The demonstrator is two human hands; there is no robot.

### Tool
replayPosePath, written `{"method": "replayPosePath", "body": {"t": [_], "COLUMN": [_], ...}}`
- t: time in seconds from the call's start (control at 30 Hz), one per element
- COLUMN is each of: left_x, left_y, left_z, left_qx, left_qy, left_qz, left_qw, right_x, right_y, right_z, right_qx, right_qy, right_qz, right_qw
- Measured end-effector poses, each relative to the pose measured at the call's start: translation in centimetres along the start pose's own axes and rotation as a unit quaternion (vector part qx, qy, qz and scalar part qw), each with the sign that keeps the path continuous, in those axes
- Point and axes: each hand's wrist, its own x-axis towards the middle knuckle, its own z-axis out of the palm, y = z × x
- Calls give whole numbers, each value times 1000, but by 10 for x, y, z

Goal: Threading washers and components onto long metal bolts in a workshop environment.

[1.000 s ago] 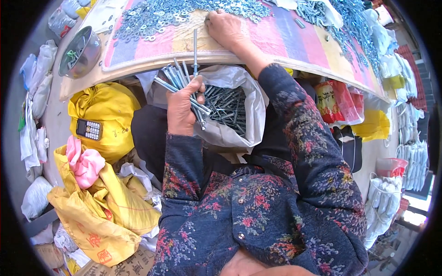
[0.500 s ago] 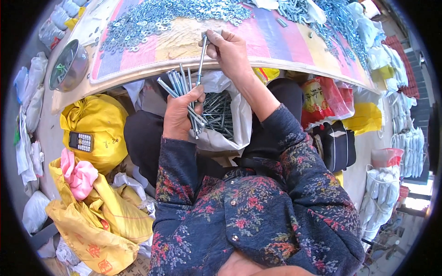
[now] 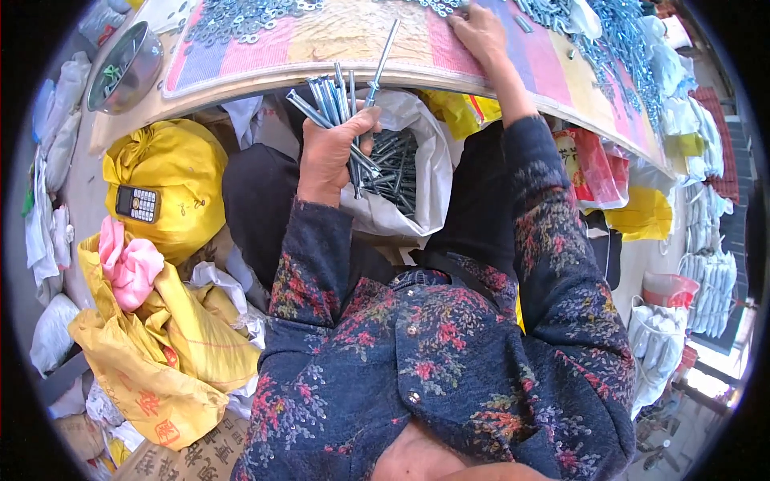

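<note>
The left hand (image 3: 329, 159) is clamped on a bundle of bolts (image 3: 326, 101). Just right of that grip, a white sack (image 3: 435, 172) holds more bolts (image 3: 399, 156). Farther up and right, the right hand (image 3: 483, 36) is beside washers (image 3: 438, 6) on a striped cloth (image 3: 361, 36); I cannot tell if it pinches anything.
</note>
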Motion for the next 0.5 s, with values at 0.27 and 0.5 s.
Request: {"method": "replayPosePath", "body": {"t": [0.27, 0.5], "left_x": [3, -1], "left_y": [1, 0], "left_z": [14, 8], "left_qx": [180, 30], "left_qy": [79, 28], "left_qz": [104, -1], "left_qw": [975, 999], "right_x": [11, -41], "right_y": [20, -62], "right_z": [13, -29], "right_qx": [-82, 328], "right_qy": [10, -130], "right_qz": [-26, 41], "right_qw": [996, 935]}}
